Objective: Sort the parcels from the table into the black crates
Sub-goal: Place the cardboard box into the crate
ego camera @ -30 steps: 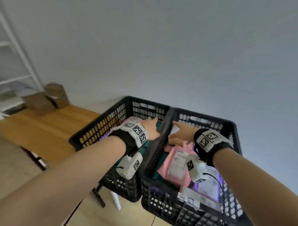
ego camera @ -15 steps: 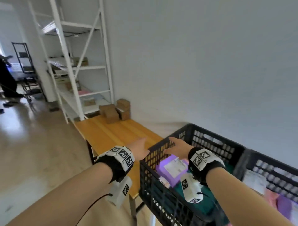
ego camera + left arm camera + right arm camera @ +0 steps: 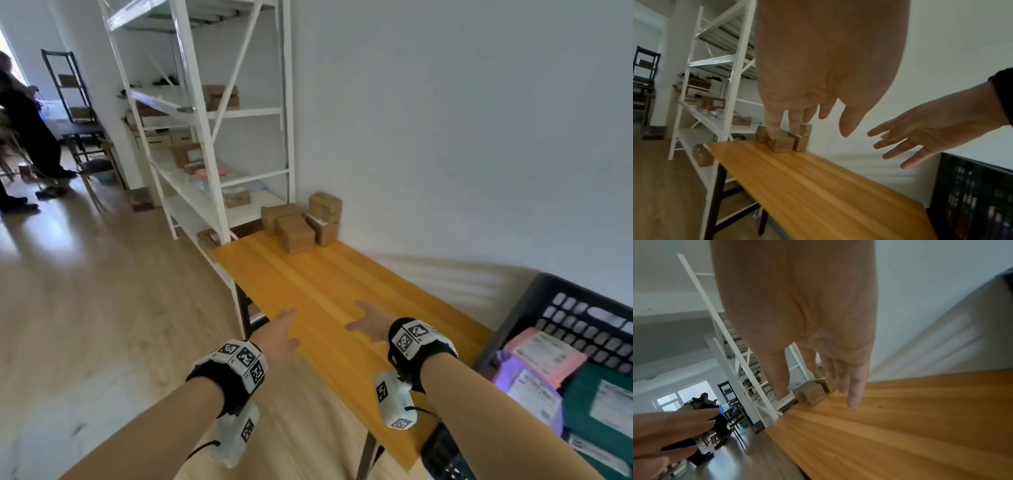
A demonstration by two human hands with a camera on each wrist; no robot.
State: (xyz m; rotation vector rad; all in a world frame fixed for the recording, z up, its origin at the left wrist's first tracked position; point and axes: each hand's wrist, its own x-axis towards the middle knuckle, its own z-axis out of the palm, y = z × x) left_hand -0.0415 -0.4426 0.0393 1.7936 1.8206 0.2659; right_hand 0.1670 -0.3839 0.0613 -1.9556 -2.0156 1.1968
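A black crate [image 3: 561, 308] stands at the right end of the wooden table [image 3: 325, 294], its slotted wall rising above the tabletop; inside lie flat mail bags, a pink one [image 3: 544, 354] on top near the wall, a purple one [image 3: 527, 394] beside it toward the near rim, and a dark green one [image 3: 603, 407] further right, each with a white label facing up. The parcels still on the table are a small cluster of brown cardboard boxes [image 3: 301, 224] at the far end, tight against the white wall, with one stacked on another at the right of the group; the frontmost box sits with a corner turned toward the camera. The table's long axis runs from the crate away toward the boxes, and the long stretch of board between them is bare wood. Its left edge drops to the pale floor, and its right edge lies along the wall. A white metal shelf rack [image 3: 205, 113] stands just past the table's far left corner, holding more cardboard boxes. The left hand [image 3: 279, 337] hangs over the table's near left edge, the right hand [image 3: 371, 322] over the middle of the board; both have fingers straight and spread, holding nothing, well short of the boxes.
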